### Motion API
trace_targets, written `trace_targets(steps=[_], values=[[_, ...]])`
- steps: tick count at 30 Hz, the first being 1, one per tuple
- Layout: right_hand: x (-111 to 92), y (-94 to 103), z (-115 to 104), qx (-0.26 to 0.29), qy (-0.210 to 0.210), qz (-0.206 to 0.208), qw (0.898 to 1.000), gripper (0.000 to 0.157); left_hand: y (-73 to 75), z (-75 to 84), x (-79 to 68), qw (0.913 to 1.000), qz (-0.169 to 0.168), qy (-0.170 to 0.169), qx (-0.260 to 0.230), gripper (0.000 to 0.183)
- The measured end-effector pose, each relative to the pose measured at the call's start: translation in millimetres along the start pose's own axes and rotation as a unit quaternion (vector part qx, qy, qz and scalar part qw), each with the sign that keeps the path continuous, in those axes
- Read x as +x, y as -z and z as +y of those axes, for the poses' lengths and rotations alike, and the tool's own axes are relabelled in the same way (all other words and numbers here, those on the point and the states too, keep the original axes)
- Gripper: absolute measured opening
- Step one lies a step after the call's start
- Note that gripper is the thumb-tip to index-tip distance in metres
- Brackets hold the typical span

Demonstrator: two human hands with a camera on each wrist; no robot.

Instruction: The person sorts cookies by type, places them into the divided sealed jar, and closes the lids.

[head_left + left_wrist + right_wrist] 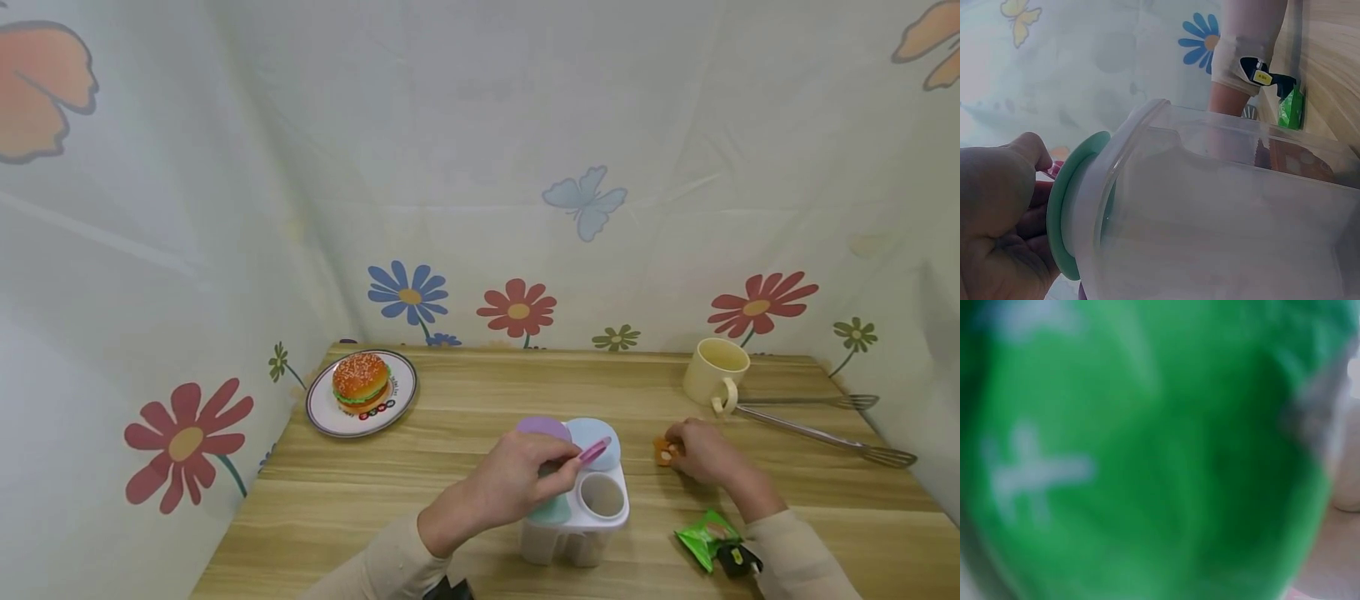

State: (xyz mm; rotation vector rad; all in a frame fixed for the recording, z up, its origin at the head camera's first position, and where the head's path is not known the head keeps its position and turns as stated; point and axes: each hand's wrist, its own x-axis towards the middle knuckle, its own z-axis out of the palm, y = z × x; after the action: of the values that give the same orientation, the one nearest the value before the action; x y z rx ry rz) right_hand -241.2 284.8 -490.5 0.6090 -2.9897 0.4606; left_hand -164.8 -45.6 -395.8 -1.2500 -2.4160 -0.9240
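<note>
My left hand (506, 475) pinches a round pink lid (596, 451) by its edge, raised and tilted over a clear storage box with a white top (621, 510). Below that lid one round opening (602, 495) of the box lies uncovered. Purple (542, 427), light blue (597, 442) and green (1063, 206) lids sit on the other openings, the green one partly behind my left hand. To the right of the box, my right hand (703, 452) grips a small orange packet (663, 452) at the tabletop. A green snack packet (1147, 456) fills the right wrist view, blurred.
The green packet lies near my right forearm, beside the black wrist camera (738, 560). Behind my right hand stand a yellow mug (708, 375) and two metal whisks (817, 429). A toy hamburger (362, 382) sits on a white plate (330, 412) at the back left.
</note>
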Motion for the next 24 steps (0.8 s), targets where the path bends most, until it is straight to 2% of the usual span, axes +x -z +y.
trace_targets(steps=[6,11,17,19,24], values=[[0,-0.3,1,0.036,-0.029,0.007,0.999,0.02,0.2,0.4,0.2,1.0,-0.002,0.003,-0.001,0.016],[-1,-0.1,1,0.037,-0.033,0.013,0.999,0.025,0.2,0.6,0.2,1.0,-0.004,0.004,-0.004,0.016],[-6,5.0,0,0.032,0.015,-0.041,0.999,0.02,0.2,0.6,0.4,1.0,-0.004,0.002,-0.004,0.016],[-7,8.1,0,0.044,0.027,-0.057,0.997,0.024,0.7,0.9,0.6,1.0,-0.004,0.003,-0.008,0.017],[-10,15.4,-1,0.067,0.027,-0.1,0.992,0.038,0.8,0.3,0.5,0.9999,-0.005,0.003,-0.013,0.017]])
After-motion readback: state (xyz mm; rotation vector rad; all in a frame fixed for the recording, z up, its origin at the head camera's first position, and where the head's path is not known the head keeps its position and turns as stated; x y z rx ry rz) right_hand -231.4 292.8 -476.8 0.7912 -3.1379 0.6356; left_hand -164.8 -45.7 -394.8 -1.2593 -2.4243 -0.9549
